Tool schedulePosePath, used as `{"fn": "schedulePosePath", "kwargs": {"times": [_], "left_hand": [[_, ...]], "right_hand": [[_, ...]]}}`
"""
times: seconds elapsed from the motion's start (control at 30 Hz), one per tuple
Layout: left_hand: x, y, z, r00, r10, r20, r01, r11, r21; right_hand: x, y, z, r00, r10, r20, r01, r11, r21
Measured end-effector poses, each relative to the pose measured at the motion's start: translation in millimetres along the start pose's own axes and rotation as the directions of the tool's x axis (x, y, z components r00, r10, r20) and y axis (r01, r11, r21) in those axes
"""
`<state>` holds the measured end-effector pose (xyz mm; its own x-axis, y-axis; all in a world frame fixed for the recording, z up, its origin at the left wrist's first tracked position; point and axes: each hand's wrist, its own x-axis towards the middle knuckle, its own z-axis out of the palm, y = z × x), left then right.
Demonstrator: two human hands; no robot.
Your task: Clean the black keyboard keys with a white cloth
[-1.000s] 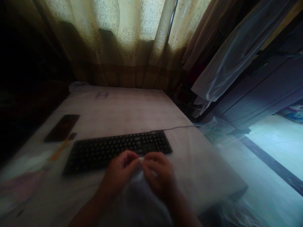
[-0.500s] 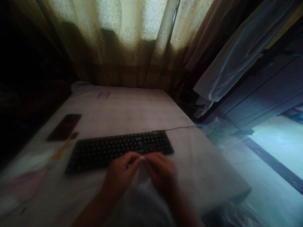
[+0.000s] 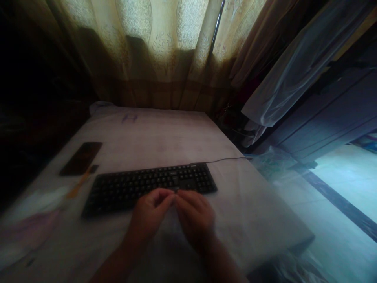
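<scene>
In front of a black keyboard, my left hand and my right hand meet at the fingertips. Both are closed in a pinch. Whatever sits between the fingertips is too small and dark to name. The hands cover part of the keyboard's near edge, right of its middle. From the keyboard's back a thin cable runs off to the right side of the table.
A dark phone-like slab lies at the left, near an orange-handled brush-like tool. A pink cloth is at the lower left on the white-covered table. Curtains hang behind; a plastic bag lies beyond the right edge.
My right hand has shifted slightly left and turned, its fingers lying more over the pinch. A pale speck seen between the fingertips before no longer shows clearly.
</scene>
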<state>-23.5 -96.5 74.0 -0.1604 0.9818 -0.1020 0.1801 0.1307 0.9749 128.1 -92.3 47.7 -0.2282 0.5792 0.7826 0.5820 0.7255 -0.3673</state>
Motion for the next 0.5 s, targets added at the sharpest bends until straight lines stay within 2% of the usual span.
{"fn": "schedulePosePath", "kwargs": {"times": [0.1,0.17,0.27,0.33,0.4,0.5], "left_hand": [[-2.3,-0.1,1.3,0.999,0.031,0.015,-0.031,1.000,-0.003],[-5.1,0.9,1.7,0.997,0.082,0.012,-0.082,0.997,-0.006],[-8.6,2.3,0.6,0.979,0.202,-0.014,-0.202,0.979,0.012],[-9.4,1.6,-0.7,0.959,0.281,-0.031,-0.279,0.959,0.059],[-8.9,-0.6,-1.4,0.939,0.339,-0.048,-0.333,0.936,0.113],[-6.8,-4.5,0.2,0.935,0.352,-0.047,-0.343,0.930,0.136]], "right_hand": [[3.3,2.4,-1.7,0.994,0.106,0.000,-0.105,0.989,0.104],[4.6,3.3,-2.4,0.981,0.188,0.044,-0.193,0.961,0.198],[3.0,1.5,-2.9,0.939,0.305,0.160,-0.343,0.875,0.343],[1.4,-1.3,-3.7,0.907,0.384,0.175,-0.422,0.824,0.378],[1.4,-3.8,-5.2,0.883,0.443,0.155,-0.467,0.796,0.384],[4.4,-4.6,-7.7,0.884,0.446,0.142,-0.466,0.809,0.358]]}}
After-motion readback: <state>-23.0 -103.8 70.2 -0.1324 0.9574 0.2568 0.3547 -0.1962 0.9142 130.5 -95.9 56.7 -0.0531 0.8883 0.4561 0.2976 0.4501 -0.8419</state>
